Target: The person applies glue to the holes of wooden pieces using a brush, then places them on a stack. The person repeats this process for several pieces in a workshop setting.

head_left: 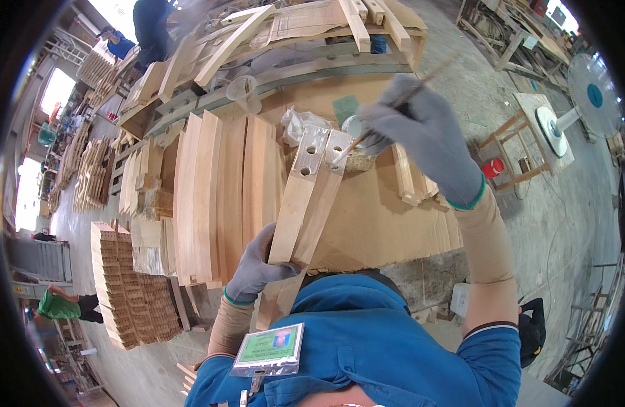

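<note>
My left hand point(257, 268), in a grey glove, is closed round the lower part of two wooden bars point(305, 210) lying side by side. Round holes show near their far ends, with a wet-looking whitish smear around them. My right hand point(421, 129), also gloved in grey, grips a thin stick point(357, 140) whose whitish lower tip touches the right bar's end near a hole; the other end is blurred. Partly behind my right hand stands a small white-rimmed container point(353, 127). A crumpled clear plastic bag point(302, 121) lies just beyond the bars.
Tall wooden boards point(214, 197) stand in a row left of my work. Cardboard point(387, 227) covers the surface below. Beyond are a clear plastic cup point(243, 89) and a bench point(305, 24) with timber. A fan point(563, 129) stands right; stacked wood point(132, 285) stands left. Other people are further off.
</note>
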Demonstrator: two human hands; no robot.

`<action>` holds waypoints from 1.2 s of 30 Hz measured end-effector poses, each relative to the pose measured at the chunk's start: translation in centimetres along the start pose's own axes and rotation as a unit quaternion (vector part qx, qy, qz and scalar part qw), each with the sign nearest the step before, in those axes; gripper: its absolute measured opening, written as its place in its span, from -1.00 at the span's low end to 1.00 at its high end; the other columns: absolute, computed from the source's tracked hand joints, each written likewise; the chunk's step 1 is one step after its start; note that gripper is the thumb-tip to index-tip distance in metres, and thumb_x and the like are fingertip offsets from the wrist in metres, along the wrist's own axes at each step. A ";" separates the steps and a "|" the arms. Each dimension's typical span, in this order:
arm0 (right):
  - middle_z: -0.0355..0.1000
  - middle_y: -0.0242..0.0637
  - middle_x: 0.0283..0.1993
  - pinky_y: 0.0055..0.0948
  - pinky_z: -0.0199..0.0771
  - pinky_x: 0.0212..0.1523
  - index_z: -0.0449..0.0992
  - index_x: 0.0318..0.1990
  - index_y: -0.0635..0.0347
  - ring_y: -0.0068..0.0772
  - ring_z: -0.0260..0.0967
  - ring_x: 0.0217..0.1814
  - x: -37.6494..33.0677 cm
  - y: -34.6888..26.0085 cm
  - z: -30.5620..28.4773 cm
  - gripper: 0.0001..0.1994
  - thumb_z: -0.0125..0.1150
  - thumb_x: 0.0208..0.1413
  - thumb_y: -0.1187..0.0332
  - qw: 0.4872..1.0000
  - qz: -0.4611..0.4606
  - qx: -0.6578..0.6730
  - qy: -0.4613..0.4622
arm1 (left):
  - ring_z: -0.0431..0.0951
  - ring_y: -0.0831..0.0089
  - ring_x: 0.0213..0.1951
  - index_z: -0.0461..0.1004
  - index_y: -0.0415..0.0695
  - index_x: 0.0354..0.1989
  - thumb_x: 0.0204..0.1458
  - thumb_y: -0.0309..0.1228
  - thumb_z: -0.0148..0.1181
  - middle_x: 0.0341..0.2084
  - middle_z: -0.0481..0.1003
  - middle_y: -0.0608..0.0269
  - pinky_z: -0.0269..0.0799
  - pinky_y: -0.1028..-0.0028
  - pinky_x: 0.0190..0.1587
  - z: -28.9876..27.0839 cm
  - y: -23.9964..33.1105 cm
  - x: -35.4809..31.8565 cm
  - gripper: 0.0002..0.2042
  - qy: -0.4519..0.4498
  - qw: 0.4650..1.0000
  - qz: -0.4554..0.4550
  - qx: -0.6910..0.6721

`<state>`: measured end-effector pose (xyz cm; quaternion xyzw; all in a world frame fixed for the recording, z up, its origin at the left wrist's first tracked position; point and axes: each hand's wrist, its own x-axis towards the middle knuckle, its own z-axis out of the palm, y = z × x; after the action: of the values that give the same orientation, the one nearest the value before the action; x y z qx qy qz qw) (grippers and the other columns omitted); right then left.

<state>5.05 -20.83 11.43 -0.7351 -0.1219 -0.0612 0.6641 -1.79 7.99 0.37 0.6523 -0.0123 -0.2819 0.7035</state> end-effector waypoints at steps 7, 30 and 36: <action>0.42 -0.38 -0.57 -0.63 0.39 -0.53 0.37 -0.48 0.24 -0.66 0.38 -0.59 2.0 -0.8 0.9 -0.79 0.23 0.08 0.35 0.989 0.013 -0.131 -0.072 | 0.39 0.43 0.02 0.24 -0.32 0.14 -0.41 -0.50 0.39 -0.04 0.41 0.16 0.26 0.45 0.14 0.2 -0.4 -0.1 -0.22 0.008 1.000 0.012 0.020; 0.42 -0.31 -0.63 -0.56 0.42 -0.51 0.37 -0.51 0.26 -0.56 0.42 -0.58 3.6 -0.2 0.0 -0.77 0.20 0.03 0.30 0.987 -0.015 -0.143 -0.067 | 0.43 0.46 -0.03 0.27 -0.28 0.12 -0.40 -0.50 0.41 -0.11 0.44 0.22 0.33 0.44 0.08 0.0 -1.2 -0.1 -0.25 0.015 1.000 0.022 0.011; 0.46 -0.29 -0.52 -0.61 0.50 -0.44 0.37 -0.46 0.25 -0.54 0.49 -0.48 2.4 -0.8 -1.0 -0.81 0.22 0.06 0.35 0.998 0.023 -0.038 -0.040 | 0.43 0.48 -0.05 0.27 -0.28 0.11 -0.42 -0.49 0.41 -0.11 0.44 0.24 0.33 0.45 0.07 0.1 -0.2 -0.4 -0.25 0.023 0.999 0.027 0.013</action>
<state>7.26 -21.49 12.95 -0.7644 -0.1296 -0.0211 0.6313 -2.19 8.01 0.37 0.6675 -0.0173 -0.2471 0.7021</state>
